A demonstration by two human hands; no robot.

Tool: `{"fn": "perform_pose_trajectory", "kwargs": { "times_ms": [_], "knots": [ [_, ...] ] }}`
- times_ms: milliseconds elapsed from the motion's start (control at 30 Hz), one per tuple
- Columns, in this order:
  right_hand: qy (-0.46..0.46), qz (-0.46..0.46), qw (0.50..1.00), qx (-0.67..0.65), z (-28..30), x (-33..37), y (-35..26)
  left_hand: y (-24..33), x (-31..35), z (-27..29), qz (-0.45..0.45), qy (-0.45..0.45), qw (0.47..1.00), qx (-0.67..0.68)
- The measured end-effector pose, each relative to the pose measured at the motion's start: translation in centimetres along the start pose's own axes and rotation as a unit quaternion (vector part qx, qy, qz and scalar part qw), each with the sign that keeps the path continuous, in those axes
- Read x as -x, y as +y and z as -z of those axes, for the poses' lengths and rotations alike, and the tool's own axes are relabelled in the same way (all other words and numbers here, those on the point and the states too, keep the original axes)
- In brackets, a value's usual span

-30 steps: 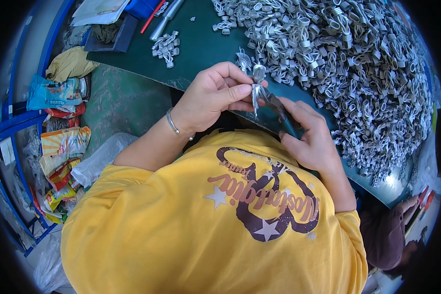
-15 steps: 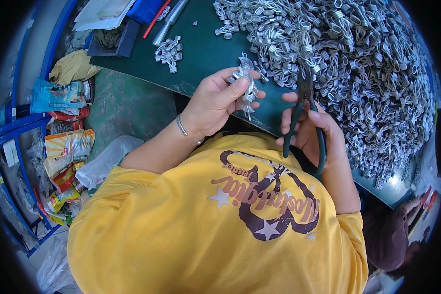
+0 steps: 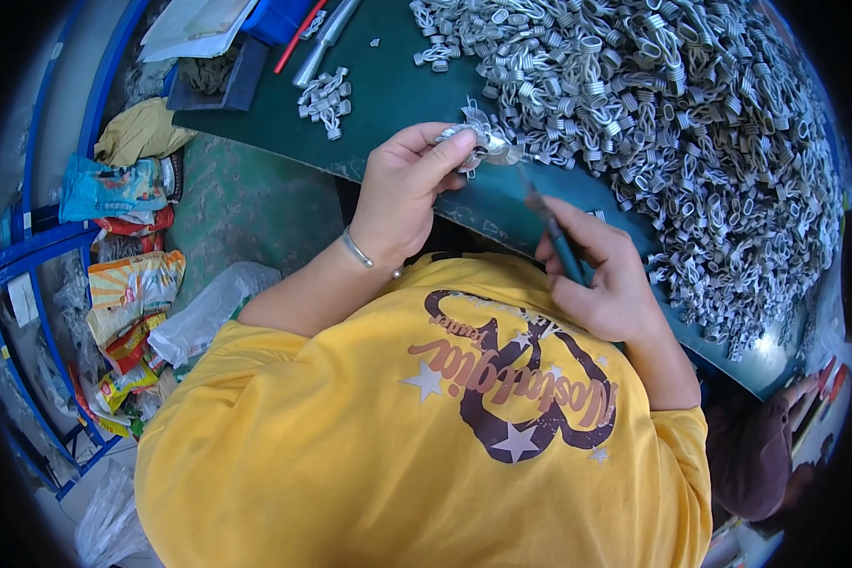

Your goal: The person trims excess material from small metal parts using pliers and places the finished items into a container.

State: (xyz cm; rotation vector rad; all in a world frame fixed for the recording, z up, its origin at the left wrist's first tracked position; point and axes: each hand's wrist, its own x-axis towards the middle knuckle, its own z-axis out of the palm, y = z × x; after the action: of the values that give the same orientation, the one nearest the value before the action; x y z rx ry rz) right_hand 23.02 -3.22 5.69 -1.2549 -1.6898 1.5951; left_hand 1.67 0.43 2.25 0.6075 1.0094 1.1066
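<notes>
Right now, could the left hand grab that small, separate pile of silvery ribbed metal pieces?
Probably not without letting go: the left hand is pinching a shiny silver metal bunch. The way itself looks free, though, since only dark green tabletop shows between that hand and the small pile.

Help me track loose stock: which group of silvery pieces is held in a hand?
The bunch pinched in the left hand, close to the tip of the pliers; the large pile and the small cluster lie on the green table instead.
</notes>
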Motion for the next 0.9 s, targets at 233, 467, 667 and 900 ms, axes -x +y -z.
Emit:
{"fn": "perform_pose_trajectory", "kwargs": {
  "times_ms": [233, 467, 667, 900],
  "knots": [
    [-0.036, -0.080, 0.993, -0.076, -0.7, -0.7, -0.2, 0.1, 0.8, -0.8, 0.040, -0.002, 0.997, 0.059],
    [-0.042, -0.108, 0.981, -0.155, -0.4, -0.6, 0.2, -0.3, 1.1, -1.3, -0.042, -0.018, 0.999, -0.015],
    [-0.085, -0.147, 0.943, -0.287, 0.3, -0.9, 0.8, -1.1, 1.0, -1.0, -0.167, -0.049, 0.979, -0.108],
    [-0.122, -0.187, 0.900, -0.373, 1.0, -1.1, 1.2, -1.1, 0.7, -0.3, -0.328, -0.047, 0.892, -0.306]
  ]
}}
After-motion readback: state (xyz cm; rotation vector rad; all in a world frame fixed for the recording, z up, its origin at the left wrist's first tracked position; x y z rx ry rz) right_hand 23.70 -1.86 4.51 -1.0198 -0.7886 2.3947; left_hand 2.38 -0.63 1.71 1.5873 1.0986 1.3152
